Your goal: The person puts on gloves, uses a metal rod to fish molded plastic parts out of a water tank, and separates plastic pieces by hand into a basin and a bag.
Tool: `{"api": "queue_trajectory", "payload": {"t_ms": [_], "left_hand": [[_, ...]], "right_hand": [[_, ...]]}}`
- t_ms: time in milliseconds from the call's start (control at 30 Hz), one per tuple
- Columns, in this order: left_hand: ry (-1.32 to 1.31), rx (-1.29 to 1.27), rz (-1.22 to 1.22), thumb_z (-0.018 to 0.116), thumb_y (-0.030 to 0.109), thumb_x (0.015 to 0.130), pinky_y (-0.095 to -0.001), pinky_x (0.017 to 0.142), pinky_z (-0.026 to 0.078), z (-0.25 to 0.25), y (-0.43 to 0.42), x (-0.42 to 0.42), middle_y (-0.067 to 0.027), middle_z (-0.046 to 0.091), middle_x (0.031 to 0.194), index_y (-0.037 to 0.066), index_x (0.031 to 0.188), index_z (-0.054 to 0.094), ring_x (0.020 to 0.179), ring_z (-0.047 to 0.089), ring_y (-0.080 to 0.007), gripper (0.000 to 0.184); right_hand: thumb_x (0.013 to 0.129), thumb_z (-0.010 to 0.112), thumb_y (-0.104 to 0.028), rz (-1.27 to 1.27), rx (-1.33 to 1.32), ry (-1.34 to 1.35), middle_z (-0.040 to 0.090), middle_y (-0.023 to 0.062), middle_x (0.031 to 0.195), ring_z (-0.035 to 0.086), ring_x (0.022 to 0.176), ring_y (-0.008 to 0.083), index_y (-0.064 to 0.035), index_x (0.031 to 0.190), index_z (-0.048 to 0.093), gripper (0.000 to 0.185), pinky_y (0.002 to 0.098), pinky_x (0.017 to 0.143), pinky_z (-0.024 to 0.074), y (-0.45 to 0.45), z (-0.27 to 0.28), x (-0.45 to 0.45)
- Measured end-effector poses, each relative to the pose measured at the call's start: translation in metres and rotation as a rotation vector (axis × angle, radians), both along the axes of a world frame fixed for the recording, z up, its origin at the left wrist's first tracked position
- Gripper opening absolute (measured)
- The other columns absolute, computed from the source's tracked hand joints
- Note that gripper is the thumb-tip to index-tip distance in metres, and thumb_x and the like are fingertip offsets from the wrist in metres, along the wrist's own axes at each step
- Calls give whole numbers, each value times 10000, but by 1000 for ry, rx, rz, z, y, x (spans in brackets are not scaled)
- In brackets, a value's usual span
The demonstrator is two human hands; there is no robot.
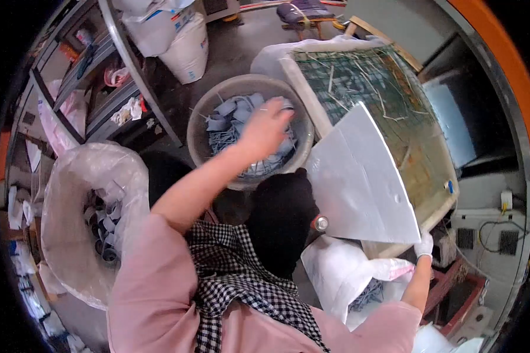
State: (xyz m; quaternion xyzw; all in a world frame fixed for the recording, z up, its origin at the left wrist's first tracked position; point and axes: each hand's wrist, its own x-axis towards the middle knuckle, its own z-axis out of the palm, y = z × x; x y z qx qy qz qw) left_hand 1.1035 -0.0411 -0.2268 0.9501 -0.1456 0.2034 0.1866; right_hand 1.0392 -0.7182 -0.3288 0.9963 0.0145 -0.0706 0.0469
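Note:
My left hand point(265, 130), bare and somewhat blurred, is over a round plastic tub point(197, 141). Its fingers are curled together near the tub's far right side; what they hold, if anything, I cannot make out. Grey curved plastic pieces point(218, 122) and thin grey sprue sticks point(222, 141) fill much of the tub. At the right, my right hand point(423, 244) wears a white glove and is closed on the lower corner of a white board point(362, 176). That board is tilted and covers part of a water tank point(436, 159) with green netting.
A plastic-lined bin point(70, 217) of grey curved pieces stands at my left. White sacks point(185, 50) and a metal shelf point(100, 59) are beyond it. An open white sack point(341, 273) with grey sticks lies at my right, near a can point(320, 223).

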Motion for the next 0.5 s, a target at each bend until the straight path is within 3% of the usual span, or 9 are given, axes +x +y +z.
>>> {"api": "queue_trajectory", "payload": {"t_ms": [67,100,167,267,333,367,433,467,500], "left_hand": [[404,107,182,726,168,723,-452,908,453,-38,85,0,-217,552,1129,38,1114,567,1081,533,-390,441],[552,161,306,747,249,731,-453,882,468,-90,134,4,-218,578,1082,41,1125,570,1059,550,-380,479],[1212,211,495,719,359,768,-404,918,457,-139,199,21,-234,607,1057,6,1230,497,1099,547,-334,623],[1199,211,426,661,353,819,-396,965,438,-200,253,18,-217,551,1203,8,1292,428,1155,521,-334,631],[1161,264,519,602,313,855,-415,983,427,-253,259,23,-191,504,1268,26,1314,407,1204,481,-327,575],[1105,319,621,543,272,892,-434,1002,416,-275,260,27,-165,456,1333,45,1336,387,1253,441,-319,523],[960,315,557,486,217,905,-461,1010,405,-294,257,41,-141,416,1370,57,1338,383,1289,397,-312,473],[797,318,501,429,161,918,-488,1019,395,-305,255,47,-117,375,1406,69,1340,380,1324,352,-305,436],[651,289,512,399,139,913,-509,1028,368,-325,257,52,-110,390,1392,68,1317,405,1345,317,-283,411]], "right_hand": [[876,535,-277,52,95,127,644,233,890,605,877,424,-66,1002,649,271,477,757,494,-12,-39,6],[876,535,-277,67,94,143,644,233,890,605,877,424,-66,1002,649,271,477,757,494,-10,-43,6],[865,551,-264,-31,190,120,647,233,915,612,896,409,-48,1030,637,285,456,770,497,-7,-42,10],[850,575,-246,-209,321,75,651,232,952,623,924,386,-21,1071,618,318,426,790,500,3,-25,12],[834,603,-191,-115,390,-43,650,201,1040,620,965,319,25,1148,578,382,376,844,482,-1,0,8],[846,583,-131,-549,877,-35,635,169,1111,602,999,259,29,1182,567,372,349,897,457,1,11,9],[873,529,-95,-603,893,-220,565,190,1262,546,1144,259,30,1278,507,425,336,986,406,-15,24,3],[885,524,-96,-591,224,-184,522,185,1325,504,1214,260,28,1324,463,460,336,1020,378,72,78,17],[908,512,-118,-455,-45,-222,512,183,1336,481,1246,284,9,1339,452,453,343,1035,366,80,98,20]]}}
